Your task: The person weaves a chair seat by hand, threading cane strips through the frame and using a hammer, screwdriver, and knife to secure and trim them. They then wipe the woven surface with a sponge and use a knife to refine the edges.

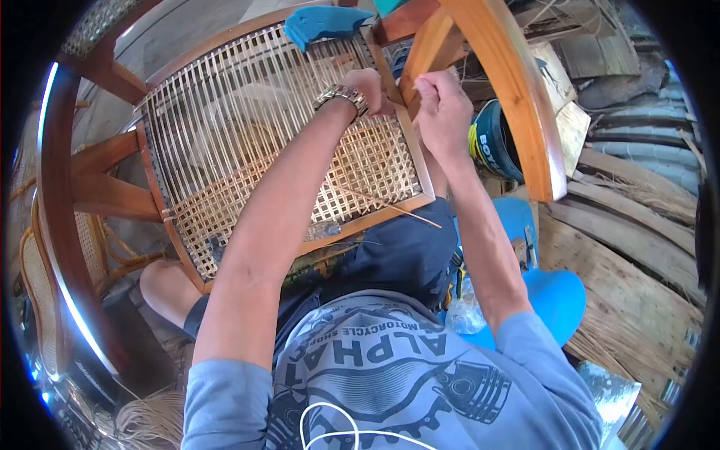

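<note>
A wooden chair frame (112,191) lies tilted across my lap, its seat (247,142) partly woven in pale cane: open vertical strands at the far side, a tight lattice at the near side. My left hand (369,86), with a metal watch on the wrist, rests on the seat's right rail, its fingers hidden. My right hand (442,109) is just beside it, fingertips pinched on a thin cane strand at that rail. A loose cane strand (390,206) lies across the near corner of the seat.
A blue cloth (322,22) lies at the seat's far edge. The chair's curved wooden arm (517,90) rises to the right. A dark blue can (495,139), a blue stool (551,292), wooden planks (637,255) and cane bundles are right; another caned chair (41,300) stands left.
</note>
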Available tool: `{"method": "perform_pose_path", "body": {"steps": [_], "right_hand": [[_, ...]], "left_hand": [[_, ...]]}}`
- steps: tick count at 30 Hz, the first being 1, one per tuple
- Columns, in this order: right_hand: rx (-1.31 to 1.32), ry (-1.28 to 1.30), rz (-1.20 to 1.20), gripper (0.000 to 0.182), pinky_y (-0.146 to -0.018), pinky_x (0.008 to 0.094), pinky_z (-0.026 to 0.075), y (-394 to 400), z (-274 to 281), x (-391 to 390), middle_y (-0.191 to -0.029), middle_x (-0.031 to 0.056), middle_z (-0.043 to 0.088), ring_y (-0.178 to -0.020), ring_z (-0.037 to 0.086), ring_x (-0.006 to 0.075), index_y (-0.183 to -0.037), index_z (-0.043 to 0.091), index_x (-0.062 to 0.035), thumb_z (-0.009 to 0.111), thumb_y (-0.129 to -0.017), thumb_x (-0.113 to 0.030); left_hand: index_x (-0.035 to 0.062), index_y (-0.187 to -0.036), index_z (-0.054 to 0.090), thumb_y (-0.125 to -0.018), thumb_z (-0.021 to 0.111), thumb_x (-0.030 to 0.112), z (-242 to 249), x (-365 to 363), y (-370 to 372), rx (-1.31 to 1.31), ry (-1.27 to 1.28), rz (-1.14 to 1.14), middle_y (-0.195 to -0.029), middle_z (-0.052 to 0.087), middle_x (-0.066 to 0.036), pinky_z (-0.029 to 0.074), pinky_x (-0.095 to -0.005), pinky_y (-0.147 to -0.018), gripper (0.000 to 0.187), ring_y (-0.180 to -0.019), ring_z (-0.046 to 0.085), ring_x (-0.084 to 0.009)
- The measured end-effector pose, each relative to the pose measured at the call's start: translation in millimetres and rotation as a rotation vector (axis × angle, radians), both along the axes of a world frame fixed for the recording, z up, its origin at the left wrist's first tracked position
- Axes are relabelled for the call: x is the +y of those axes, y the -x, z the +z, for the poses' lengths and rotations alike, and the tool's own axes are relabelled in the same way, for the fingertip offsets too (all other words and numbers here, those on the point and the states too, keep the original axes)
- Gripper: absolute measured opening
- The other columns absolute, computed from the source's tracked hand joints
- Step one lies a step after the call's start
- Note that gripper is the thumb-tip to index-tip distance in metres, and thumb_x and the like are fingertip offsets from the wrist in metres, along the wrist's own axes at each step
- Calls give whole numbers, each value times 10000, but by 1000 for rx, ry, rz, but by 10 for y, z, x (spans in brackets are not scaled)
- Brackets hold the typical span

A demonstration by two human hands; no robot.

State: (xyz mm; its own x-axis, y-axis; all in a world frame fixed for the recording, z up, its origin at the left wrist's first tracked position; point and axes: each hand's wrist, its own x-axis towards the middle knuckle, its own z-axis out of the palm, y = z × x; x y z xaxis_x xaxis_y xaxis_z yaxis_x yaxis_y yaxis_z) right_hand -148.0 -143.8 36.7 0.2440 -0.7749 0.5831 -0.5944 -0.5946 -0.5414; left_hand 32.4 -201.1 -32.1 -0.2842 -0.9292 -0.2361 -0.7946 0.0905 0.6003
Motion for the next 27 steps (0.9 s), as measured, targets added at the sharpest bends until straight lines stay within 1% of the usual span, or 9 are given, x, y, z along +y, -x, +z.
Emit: {"method": "perform_pose_path", "body": {"steps": [3, 5, 7, 9, 11, 12, 18, 20, 27], "right_hand": [[-102, -422, -23, 104, -758, 380, 537, 41, -146, -40, -900, 152, 701, -832, 695, 321, -997, 691, -6, 680, -906, -55], [-101, -520, -44, 136, -775, 350, 536, 105, -354, 5, -915, 160, 714, -847, 707, 276, -1030, 717, -13, 681, -921, -88], [-39, -365, -40, 137, -771, 345, 534, 152, -467, -7, -912, 170, 712, -841, 708, 254, -1012, 730, -18, 689, -930, -119], [-76, -420, -63, 141, -768, 346, 531, 132, -514, 12, -922, 166, 706, -837, 703, 252, -1004, 739, -17, 698, -927, -128], [-85, -444, -63, 150, -764, 351, 529, 112, -486, 43, -924, 158, 700, -827, 695, 270, -1011, 734, -12, 697, -928, -132], [-64, -424, -70, 169, -786, 316, 522, 92, -468, 50, -951, 124, 720, -845, 679, 212, -1037, 732, -10, 692, -951, -150], [-45, -334, 11, 124, -753, 337, 521, 33, -491, 9, -916, 140, 695, -810, 677, 256, -993, 710, -6, 697, -937, -116], [-11, -290, 15, 106, -743, 346, 521, 28, -492, 11, -903, 144, 685, -802, 672, 276, -987, 704, -8, 698, -929, -97], [54, -182, 13, 74, -727, 377, 522, 14, -521, 35, -879, 154, 664, -797, 661, 322, -969, 682, -9, 697, -906, -44]], "left_hand": [[94, -735, 786, -727, 746, 415, 96, 29, 31, -37, 57, -10, -673, 707, -135, 560, -378, -600, 324, -595, 679, -265], [97, -675, 767, -727, 718, 414, 20, -19, 14, -138, 8, -87, -621, 687, -117, 538, -369, -552, 325, -551, 660, -232], [98, -624, 742, -720, 691, 402, 144, 9, -61, 53, -21, -217, -556, 656, -76, 515, -353, -516, 323, -503, 633, -191], [105, -571, 716, -707, 678, 358, 189, 22, -24, 45, -5, -205, -511, 633, -36, 505, -327, -498, 290, -477, 620, -147], [116, -566, 718, -703, 685, 335, 122, 4, 30, -65, -57, -20, -518, 642, -29, 511, -312, -500, 260, -490, 630, -132], [116, -566, 718, -703, 685, 335, 130, 1, 15, -66, -54, -16, -518, 642, -29, 511, -312, -500, 260, -490, 630, -132], [116, -584, 730, -721, 690, 301, 203, 23, 9, -59, -114, -47, -542, 661, -35, 526, -295, -517, 234, -511, 648, -119], [121, -612, 741, -680, 712, 372, 166, 2, -7, -15, -127, -51, -655, 691, -132, 568, -381, -644, 262, -673, 710, -270], [127, -595, 739, -691, 711, 379, 211, 14, -2, -25, -113, -47, -652, 697, -117, 565, -368, -634, 271, -660, 707, -261]]}}
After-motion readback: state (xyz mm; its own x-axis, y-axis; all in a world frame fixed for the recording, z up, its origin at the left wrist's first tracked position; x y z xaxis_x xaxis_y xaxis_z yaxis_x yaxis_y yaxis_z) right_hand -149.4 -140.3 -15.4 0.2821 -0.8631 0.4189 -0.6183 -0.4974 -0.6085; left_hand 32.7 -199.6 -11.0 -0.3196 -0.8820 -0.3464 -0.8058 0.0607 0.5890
